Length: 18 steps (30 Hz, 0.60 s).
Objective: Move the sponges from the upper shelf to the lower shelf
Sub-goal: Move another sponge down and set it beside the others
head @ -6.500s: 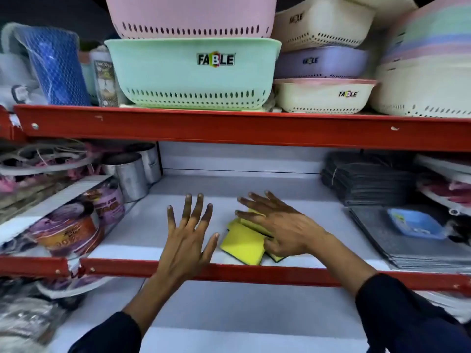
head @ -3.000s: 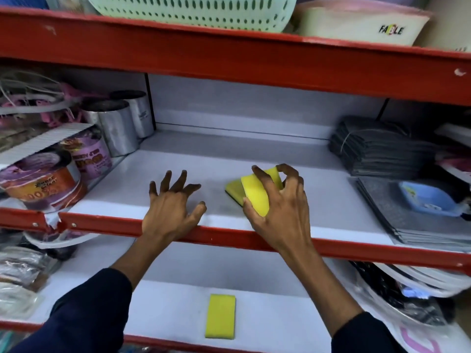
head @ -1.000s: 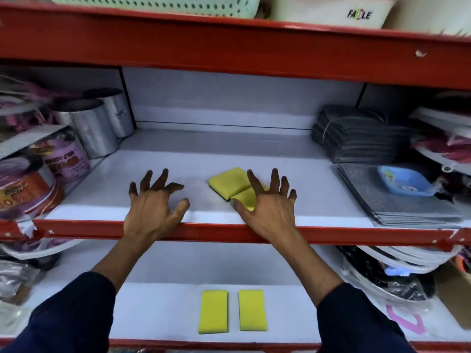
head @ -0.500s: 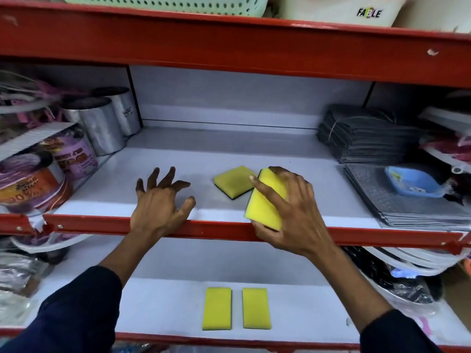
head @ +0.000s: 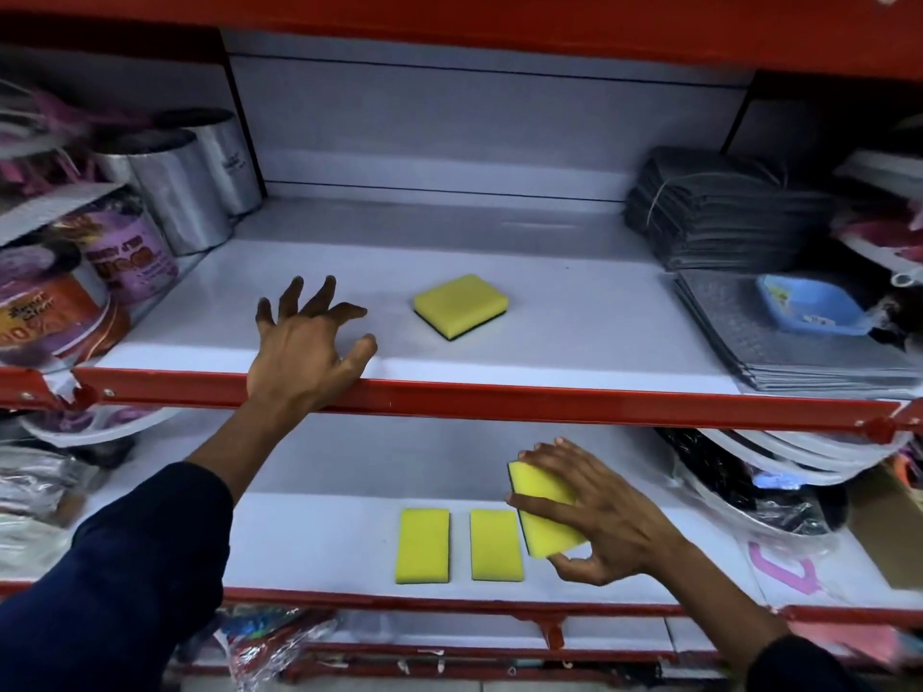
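One yellow sponge with a dark underside (head: 460,304) lies alone on the white upper shelf (head: 574,317). Two yellow sponges lie side by side on the lower shelf (head: 309,536), one to the left (head: 422,545) and one to the right (head: 496,544). My right hand (head: 594,516) grips a third yellow sponge (head: 544,511), tilted, just right of that pair and close above the lower shelf. My left hand (head: 309,349) rests with fingers spread on the upper shelf's red front edge (head: 549,399), left of the lone sponge.
Metal tins (head: 185,187) and labelled tubs (head: 125,257) crowd the upper shelf's left. Stacked grey cloths (head: 719,212), grey mats (head: 779,337) and a blue tray (head: 811,304) fill its right. Wrapped goods (head: 759,486) sit at the lower shelf's right.
My right hand has carried the sponge from the upper shelf down to the lower shelf, beside the two lying there. The left hand has stayed on the upper edge.
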{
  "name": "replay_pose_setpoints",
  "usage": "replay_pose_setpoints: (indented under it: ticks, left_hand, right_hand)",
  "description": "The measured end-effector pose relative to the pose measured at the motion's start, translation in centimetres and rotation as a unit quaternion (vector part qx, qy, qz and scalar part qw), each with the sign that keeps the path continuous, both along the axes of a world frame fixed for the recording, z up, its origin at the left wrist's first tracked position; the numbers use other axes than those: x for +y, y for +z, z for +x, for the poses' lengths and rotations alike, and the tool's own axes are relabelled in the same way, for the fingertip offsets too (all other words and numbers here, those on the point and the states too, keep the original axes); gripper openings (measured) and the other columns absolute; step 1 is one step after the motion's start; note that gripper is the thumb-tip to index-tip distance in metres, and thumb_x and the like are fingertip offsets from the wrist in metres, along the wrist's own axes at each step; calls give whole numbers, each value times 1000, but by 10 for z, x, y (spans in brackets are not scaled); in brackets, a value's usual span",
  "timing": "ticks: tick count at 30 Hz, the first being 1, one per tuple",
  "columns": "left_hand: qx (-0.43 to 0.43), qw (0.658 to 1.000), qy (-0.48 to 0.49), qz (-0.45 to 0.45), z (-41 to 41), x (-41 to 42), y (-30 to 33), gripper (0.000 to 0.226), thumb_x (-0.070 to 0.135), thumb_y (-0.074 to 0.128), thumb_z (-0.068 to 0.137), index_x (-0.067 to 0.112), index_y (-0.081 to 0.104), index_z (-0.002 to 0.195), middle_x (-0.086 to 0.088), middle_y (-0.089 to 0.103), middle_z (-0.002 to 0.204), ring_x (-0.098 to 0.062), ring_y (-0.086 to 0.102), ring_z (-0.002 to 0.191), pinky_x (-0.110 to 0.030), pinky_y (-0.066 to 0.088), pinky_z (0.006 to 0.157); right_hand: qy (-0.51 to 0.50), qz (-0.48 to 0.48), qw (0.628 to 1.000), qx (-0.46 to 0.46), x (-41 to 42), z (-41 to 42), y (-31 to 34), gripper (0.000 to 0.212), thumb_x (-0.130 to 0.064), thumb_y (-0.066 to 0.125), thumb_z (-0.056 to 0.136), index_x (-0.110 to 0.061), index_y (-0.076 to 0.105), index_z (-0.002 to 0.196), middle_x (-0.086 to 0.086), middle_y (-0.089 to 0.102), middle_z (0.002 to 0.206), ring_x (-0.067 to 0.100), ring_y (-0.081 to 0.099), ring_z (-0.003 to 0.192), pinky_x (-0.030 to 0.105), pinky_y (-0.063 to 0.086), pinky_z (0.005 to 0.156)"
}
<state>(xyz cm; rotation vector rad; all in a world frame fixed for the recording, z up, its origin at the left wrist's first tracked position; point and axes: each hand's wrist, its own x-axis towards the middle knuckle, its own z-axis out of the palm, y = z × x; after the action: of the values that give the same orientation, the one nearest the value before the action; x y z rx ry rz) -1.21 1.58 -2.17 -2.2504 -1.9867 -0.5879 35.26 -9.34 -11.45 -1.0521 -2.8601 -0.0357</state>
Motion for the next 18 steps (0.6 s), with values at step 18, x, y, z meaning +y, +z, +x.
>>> replay_pose_setpoints:
  ticks: [18]
  left_hand:
    - [-5, 1000, 0, 3, -2, 3, -1, 64, 64, 28, 80, 36, 59, 129, -4, 36, 160, -32, 18, 151, -66, 18, 117]
  right_hand:
    - [-182, -187, 964, -55, 12, -1, -160, 107, -59, 61, 61, -11, 24, 149, 18, 49, 147, 38, 49, 134, 53, 28, 114]
